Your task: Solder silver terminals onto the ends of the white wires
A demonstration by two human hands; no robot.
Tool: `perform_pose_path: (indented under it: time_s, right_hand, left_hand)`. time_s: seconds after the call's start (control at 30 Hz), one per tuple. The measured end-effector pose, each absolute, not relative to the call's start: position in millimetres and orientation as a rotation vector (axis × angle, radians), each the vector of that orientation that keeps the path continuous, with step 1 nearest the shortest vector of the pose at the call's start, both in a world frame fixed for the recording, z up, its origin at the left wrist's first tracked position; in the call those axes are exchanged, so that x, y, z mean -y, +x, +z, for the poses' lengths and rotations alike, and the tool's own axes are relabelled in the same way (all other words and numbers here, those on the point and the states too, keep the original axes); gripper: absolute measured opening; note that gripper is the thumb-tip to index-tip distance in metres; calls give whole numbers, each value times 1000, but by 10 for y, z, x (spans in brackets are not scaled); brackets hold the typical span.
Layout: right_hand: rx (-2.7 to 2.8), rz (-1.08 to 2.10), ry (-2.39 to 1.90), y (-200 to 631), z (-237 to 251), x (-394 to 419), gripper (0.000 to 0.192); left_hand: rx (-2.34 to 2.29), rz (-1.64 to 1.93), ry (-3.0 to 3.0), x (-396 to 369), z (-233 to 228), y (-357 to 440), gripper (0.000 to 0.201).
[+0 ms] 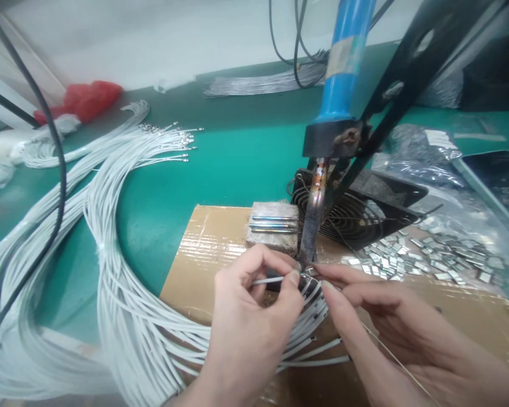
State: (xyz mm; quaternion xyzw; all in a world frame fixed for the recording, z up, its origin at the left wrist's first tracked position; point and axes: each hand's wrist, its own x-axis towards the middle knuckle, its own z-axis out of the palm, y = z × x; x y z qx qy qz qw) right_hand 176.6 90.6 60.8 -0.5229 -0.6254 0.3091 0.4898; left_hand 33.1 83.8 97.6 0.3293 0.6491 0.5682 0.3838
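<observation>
My left hand pinches a thin white wire under the dark iron tip; my right hand grips a fine shiny solder strand.

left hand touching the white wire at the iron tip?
Touching. Head view: the left hand pinches the white wire between thumb and forefinger, beside the soldering iron tip.

head-worn view, looking down, close

Left hand pinches a white wire beneath the soldering iron tip; right hand feeds solder wire.
</observation>
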Motion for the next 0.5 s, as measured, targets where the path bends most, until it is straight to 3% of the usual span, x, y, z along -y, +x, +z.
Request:
perform_pose_path:
  time_s: [0.5]
  right_hand:
    - [1515, 746, -1256, 1775, 589, -916, 10]
  left_hand:
    - [-1652, 1430, 795, -824, 1057, 351, 17]
